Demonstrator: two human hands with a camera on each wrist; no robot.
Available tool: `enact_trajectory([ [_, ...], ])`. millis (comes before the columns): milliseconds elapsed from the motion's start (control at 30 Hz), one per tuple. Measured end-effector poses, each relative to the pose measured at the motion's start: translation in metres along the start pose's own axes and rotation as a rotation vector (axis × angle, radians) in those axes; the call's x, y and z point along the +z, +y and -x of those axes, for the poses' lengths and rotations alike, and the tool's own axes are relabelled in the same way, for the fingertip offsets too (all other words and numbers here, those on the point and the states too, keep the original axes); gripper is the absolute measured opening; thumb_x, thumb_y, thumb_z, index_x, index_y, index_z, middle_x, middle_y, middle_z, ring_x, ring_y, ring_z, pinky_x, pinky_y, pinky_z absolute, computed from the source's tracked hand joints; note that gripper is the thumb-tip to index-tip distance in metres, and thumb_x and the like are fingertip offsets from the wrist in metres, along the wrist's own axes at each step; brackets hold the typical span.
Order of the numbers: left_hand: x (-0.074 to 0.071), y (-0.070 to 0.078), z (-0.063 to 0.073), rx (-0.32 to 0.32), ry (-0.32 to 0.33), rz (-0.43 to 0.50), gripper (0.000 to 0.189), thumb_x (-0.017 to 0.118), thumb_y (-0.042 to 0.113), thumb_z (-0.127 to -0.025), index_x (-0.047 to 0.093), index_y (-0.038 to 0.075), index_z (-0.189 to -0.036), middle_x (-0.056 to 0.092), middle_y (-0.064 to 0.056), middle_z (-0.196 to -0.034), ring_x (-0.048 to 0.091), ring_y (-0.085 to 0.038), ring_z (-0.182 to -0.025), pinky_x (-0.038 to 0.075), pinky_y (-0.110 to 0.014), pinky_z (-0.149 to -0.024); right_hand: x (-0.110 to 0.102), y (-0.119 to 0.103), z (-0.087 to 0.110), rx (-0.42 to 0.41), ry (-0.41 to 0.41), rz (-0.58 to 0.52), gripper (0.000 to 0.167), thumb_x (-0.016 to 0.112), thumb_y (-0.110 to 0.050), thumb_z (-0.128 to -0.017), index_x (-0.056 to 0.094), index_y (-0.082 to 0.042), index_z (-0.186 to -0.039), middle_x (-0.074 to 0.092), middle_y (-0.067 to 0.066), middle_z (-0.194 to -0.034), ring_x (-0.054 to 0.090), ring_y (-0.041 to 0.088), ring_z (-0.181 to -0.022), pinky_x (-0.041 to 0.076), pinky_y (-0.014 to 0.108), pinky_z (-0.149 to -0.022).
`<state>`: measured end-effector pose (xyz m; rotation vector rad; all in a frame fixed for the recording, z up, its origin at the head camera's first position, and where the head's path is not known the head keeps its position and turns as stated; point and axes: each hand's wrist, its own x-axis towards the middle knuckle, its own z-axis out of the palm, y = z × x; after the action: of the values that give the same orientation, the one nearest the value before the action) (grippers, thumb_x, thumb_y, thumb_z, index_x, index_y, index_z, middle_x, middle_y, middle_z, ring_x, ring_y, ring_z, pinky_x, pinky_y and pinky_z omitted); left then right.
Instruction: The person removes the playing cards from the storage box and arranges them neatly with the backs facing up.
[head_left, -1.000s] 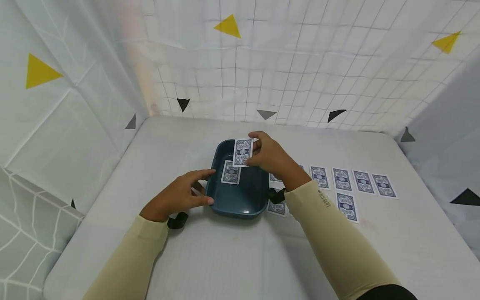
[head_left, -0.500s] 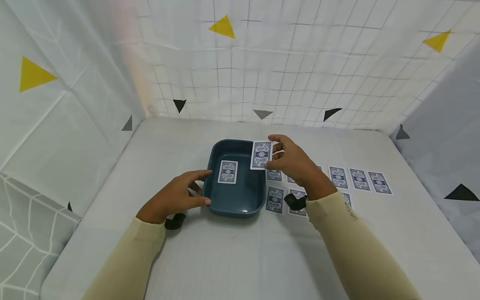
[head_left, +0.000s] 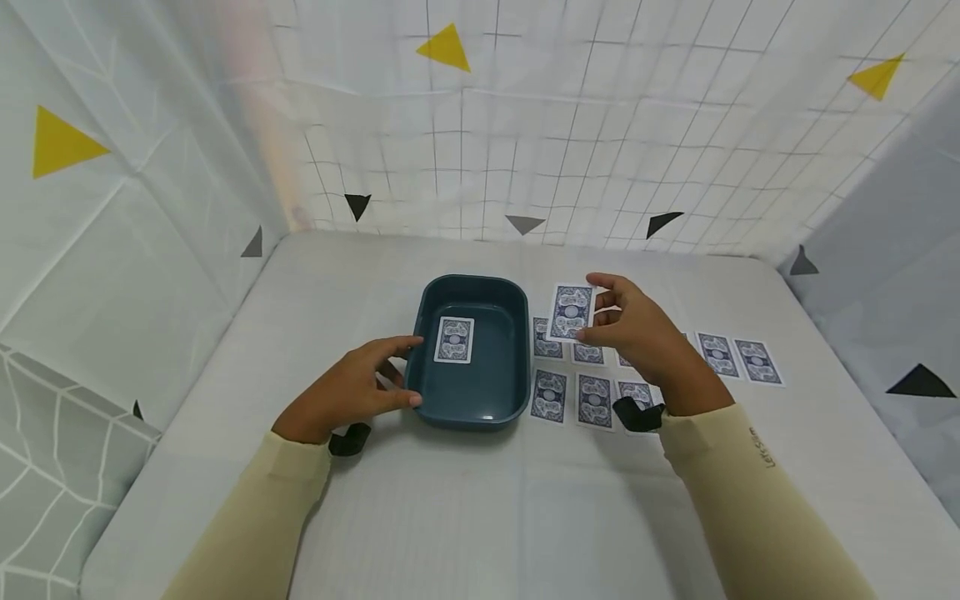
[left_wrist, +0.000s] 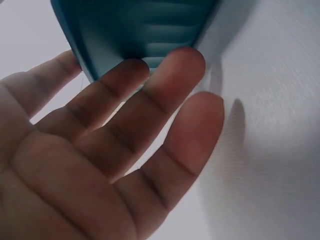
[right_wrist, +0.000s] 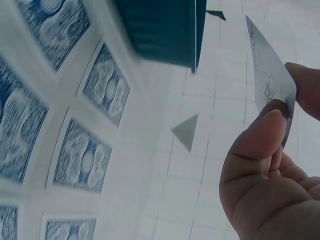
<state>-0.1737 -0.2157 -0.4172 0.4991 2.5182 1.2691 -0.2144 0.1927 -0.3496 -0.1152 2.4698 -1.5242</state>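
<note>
My right hand (head_left: 645,337) pinches a blue-backed playing card (head_left: 572,312) by its right edge, between fingers and thumb. It is in the air right of the dark teal tray (head_left: 495,367), over the upper row of cards. In the right wrist view the held card (right_wrist: 272,75) appears nearly edge-on. Another playing card (head_left: 454,340) lies back up inside the tray. My left hand (head_left: 345,390) rests against the tray's left side, index fingertip at the rim and thumb lower down. The left wrist view shows its loosely extended fingers (left_wrist: 175,75) beside the tray wall.
Several face-down cards lie in two rows right of the tray, among them a near-row card (head_left: 595,401) and a far-right card (head_left: 759,362). My right forearm (head_left: 750,492) partly covers the rows. A white gridded sheet (head_left: 600,125) hangs behind the white table (head_left: 450,517).
My right hand has moved rightward from above the tray with the card, out past its right rim. The left hand stays at the tray's left side; the card inside lies fully uncovered.
</note>
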Motion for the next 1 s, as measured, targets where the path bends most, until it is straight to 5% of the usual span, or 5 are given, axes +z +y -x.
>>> enact_trajectory([
  [533, 0.001, -0.002, -0.002, -0.026, -0.004, 0.0, 0.087, 0.09, 0.038, -0.09, 0.045, 0.023, -0.163, 0.059, -0.002, -0.142, 0.066, -0.023, -0.109, 0.059, -0.041, -0.088, -0.065, 0.04, 0.033, 0.031, 0.074, 0.048, 0.1, 0.077, -0.001, -0.095, 0.016, -0.018, -0.173, 0.041, 0.014, -0.135, 0.055, 0.029, -0.111, 0.057, 0.027, -0.085],
  [1000, 0.001, -0.004, -0.004, -0.007, -0.013, -0.014, 0.086, 0.088, 0.036, -0.092, 0.044, 0.022, -0.164, 0.06, -0.007, -0.143, 0.067, -0.024, -0.111, 0.06, -0.04, -0.087, -0.118, 0.09, 0.067, 0.081, 0.03, 0.196, 0.099, 0.081, -0.006, -0.095, 0.019, -0.015, -0.172, 0.043, 0.019, -0.138, 0.054, 0.03, -0.114, 0.057, 0.021, -0.085],
])
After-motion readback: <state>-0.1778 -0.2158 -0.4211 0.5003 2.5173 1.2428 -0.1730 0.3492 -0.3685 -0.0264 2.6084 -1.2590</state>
